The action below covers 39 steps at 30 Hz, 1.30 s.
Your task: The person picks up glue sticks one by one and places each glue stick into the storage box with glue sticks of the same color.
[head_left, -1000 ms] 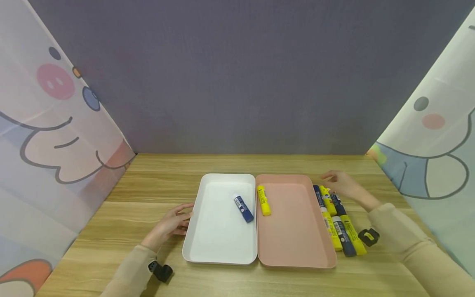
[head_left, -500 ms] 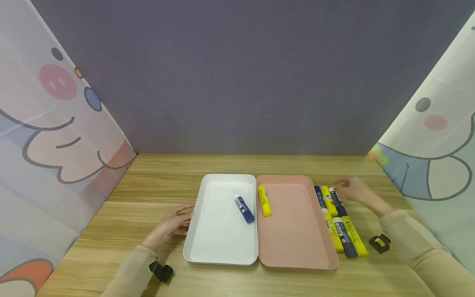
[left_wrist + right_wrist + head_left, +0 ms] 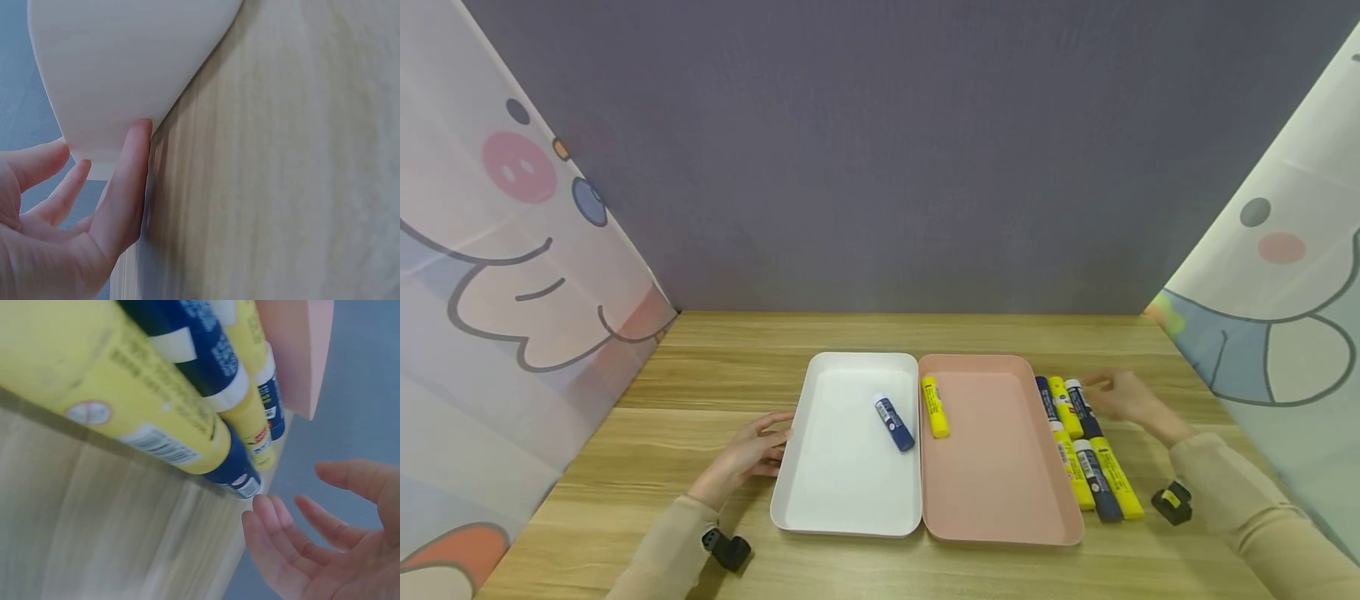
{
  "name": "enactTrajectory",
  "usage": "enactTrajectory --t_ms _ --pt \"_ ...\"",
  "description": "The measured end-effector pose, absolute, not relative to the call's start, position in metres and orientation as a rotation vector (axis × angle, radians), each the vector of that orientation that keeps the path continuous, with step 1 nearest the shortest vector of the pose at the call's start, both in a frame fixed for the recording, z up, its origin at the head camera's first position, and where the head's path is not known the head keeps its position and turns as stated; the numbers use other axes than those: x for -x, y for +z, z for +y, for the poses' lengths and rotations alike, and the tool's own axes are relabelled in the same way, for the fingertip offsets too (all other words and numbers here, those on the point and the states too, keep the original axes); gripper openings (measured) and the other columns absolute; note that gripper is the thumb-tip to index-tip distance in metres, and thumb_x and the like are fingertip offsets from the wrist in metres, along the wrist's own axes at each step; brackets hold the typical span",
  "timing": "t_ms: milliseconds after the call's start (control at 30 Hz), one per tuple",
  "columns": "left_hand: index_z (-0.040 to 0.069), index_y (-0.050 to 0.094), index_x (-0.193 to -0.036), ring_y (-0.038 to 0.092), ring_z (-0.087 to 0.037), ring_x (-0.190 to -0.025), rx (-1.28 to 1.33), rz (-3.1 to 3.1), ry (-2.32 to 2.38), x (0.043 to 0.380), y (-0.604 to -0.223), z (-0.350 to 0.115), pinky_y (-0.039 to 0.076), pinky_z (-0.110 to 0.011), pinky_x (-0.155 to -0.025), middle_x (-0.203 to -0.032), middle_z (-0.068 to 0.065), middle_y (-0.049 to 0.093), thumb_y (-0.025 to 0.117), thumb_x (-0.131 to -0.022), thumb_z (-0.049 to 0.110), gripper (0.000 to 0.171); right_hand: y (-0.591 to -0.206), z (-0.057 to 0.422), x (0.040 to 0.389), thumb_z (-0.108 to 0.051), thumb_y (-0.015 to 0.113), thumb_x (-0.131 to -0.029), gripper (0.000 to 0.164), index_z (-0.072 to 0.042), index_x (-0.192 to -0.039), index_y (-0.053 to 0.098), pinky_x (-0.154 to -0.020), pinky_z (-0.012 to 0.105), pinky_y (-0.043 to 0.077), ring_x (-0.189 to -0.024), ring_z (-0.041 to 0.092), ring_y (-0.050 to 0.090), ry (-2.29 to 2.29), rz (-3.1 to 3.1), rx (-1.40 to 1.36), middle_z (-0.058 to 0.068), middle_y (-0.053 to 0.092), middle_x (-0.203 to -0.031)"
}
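In the head view, my left hand [image 3: 745, 454] touches the left outer wall of a white tray [image 3: 842, 479] with its fingertips; the left wrist view shows the fingers [image 3: 128, 181] fairly straight against that wall. My right hand [image 3: 1127, 398] is at the right of a group of blue and yellow glue sticks, nearest the far-right blue glue stick [image 3: 1082, 408]. In the right wrist view its loosely bent fingers [image 3: 269, 531] are close to that stick's end; whether they touch it I cannot tell. Nothing is held.
A pink tray [image 3: 1000, 487] stands against the white one, with a yellow glue stick [image 3: 935, 407] inside. One blue glue stick [image 3: 894, 423] lies in the white tray. The grouped sticks lie in two rows along the pink tray's right side. A grey panel [image 3: 895, 167] stands behind.
My right hand has moved right and slightly nearer, from above the far end of the grouped glue sticks to their right side. My left hand stays at the white tray.
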<state>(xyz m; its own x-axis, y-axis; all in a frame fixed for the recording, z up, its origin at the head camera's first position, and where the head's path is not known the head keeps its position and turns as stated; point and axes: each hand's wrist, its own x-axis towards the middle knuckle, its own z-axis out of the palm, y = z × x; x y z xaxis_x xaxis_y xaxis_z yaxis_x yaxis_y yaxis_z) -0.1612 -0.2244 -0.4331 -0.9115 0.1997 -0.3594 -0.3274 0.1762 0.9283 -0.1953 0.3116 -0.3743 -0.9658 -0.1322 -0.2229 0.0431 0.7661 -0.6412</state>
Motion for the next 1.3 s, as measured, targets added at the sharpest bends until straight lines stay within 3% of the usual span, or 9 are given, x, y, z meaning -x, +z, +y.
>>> enactTrajectory --t_ms 300,567,700,900,1100,1300 --pt "0.003 0.032 -0.134 0.062 -0.017 -0.072 0.123 2.071 1.776 0.162 -0.436 -0.225 0.049 -0.031 -0.057 -0.094 -0.007 0.059 0.053 -0.090 0.022 0.053 -0.384 0.317 0.196 -0.020 0.046 -0.091 0.051 0.021 -0.118 0.035 -0.062 0.037 0.050 -0.079 0.026 0.056 -0.989 2.673 0.047 0.030 0.054 -0.095" --pt "0.003 0.032 -0.134 0.062 -0.018 -0.073 0.117 2.071 1.782 0.161 -0.436 -0.225 0.050 -0.031 -0.058 -0.094 -0.007 0.059 0.053 -0.090 0.022 0.053 -0.392 0.320 0.202 -0.017 0.052 -0.086 0.054 0.023 -0.117 0.035 -0.061 0.037 0.050 -0.074 0.025 0.053 -0.915 2.639 -0.014 0.022 0.053 -0.085" --pt "0.002 0.030 -0.135 0.062 -0.017 -0.073 0.098 2.061 1.786 0.161 -0.435 -0.225 0.050 -0.031 -0.058 -0.095 -0.008 0.059 0.053 -0.090 0.024 0.055 -0.394 0.320 0.205 -0.017 0.053 -0.085 0.055 0.023 -0.117 0.034 -0.062 0.038 0.050 -0.074 0.025 0.055 -0.889 2.614 -0.040 0.027 0.053 -0.091" --pt "0.002 0.032 -0.134 0.062 -0.017 -0.073 0.113 2.078 1.776 0.161 -0.433 -0.224 0.050 -0.031 -0.058 -0.097 -0.009 0.059 0.053 -0.089 0.023 0.054 -0.399 0.320 0.208 -0.016 0.053 -0.085 0.057 0.024 -0.119 0.032 -0.060 0.035 0.049 -0.061 0.018 0.049 -0.890 2.582 -0.085 0.012 0.053 -0.074" --pt "0.003 0.030 -0.135 0.062 -0.017 -0.073 0.114 2.067 1.781 0.161 -0.431 -0.225 0.050 -0.031 -0.059 -0.097 -0.009 0.059 0.053 -0.089 0.024 0.055 -0.397 0.314 0.209 -0.020 0.055 -0.084 0.060 0.025 -0.117 0.032 -0.066 0.039 0.049 -0.081 0.030 0.057 -0.864 2.573 -0.107 0.034 0.050 -0.102" --pt "0.002 0.029 -0.136 0.061 -0.016 -0.073 0.101 2.067 1.779 0.162 -0.432 -0.225 0.050 -0.031 -0.058 -0.097 -0.010 0.058 0.053 -0.090 0.024 0.057 -0.396 0.309 0.211 -0.015 0.054 -0.085 0.055 0.026 -0.115 0.033 -0.067 0.038 0.050 -0.082 0.031 0.057 -0.870 2.546 -0.135 0.034 0.050 -0.101"
